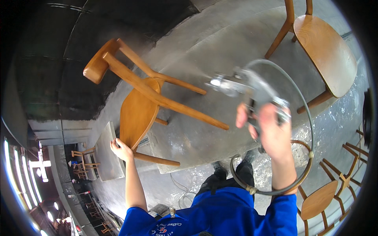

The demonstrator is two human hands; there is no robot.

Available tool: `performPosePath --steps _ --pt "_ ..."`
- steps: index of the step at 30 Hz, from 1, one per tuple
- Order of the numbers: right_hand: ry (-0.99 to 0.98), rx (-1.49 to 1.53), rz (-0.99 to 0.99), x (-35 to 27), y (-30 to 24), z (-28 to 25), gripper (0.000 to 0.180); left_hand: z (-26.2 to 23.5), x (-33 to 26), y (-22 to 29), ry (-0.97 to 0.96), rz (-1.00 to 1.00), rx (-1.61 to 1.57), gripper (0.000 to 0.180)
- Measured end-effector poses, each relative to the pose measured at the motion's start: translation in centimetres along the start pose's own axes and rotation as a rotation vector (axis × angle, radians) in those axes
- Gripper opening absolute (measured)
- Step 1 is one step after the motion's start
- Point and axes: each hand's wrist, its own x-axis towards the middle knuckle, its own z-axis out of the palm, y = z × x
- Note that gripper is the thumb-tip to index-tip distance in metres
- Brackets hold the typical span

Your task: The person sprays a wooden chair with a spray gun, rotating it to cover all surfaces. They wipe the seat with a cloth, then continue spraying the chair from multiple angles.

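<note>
My left hand (122,150) is closed on the front edge of a wooden chair's seat. This brown chair (138,112) is tilted, with its curved backrest at the upper left and its legs pointing to the right. In my right hand (271,129) is a silver spray gun (256,86), its nozzle facing left toward the chair with a gap between them. Faint mist hangs in front of the nozzle. A grey hose (305,94) loops from the gun around my right forearm. The gun and the right fingers are partly blurred by motion.
Another wooden chair (325,51) stands at the upper right. More chairs (319,200) are at the lower right and far left. Beneath the held chair lies a grey slab (185,145). A dark wall (78,59) rises at the upper left, and a thin line trails on the floor.
</note>
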Motion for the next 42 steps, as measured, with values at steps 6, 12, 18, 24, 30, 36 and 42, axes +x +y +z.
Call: performPosePath --steps 6,12,18,24,30,36,42 --pt "0.04 -0.069 0.215 2.5 5.5 -0.3 0.047 -0.2 -0.5 -0.5 -0.011 0.025 -0.01 0.059" --pt "0.195 -0.197 0.389 -0.3 12.6 -3.8 0.05 -0.3 -0.6 -0.2 0.001 0.077 -0.007 0.06" --pt "0.325 -0.19 0.463 -3.2 14.8 -5.2 0.051 -0.2 -0.5 -0.2 -0.033 0.089 -0.001 0.057" --pt "0.39 -0.287 0.396 -5.7 14.6 -5.1 0.049 -0.1 0.2 1.2 -0.001 0.125 -0.06 0.055" --pt "0.588 -0.213 0.343 -11.7 9.6 -2.2 0.057 0.4 1.9 3.6 -0.009 0.218 -0.331 0.043" --pt "0.453 -0.012 -0.025 -19.0 4.2 8.1 0.086 3.8 -2.2 -4.0 0.078 0.122 -0.497 0.101" --pt "0.069 -0.143 -0.105 -23.8 4.9 21.0 0.105 10.9 -13.0 -11.0 -0.665 -0.64 -0.769 0.043"
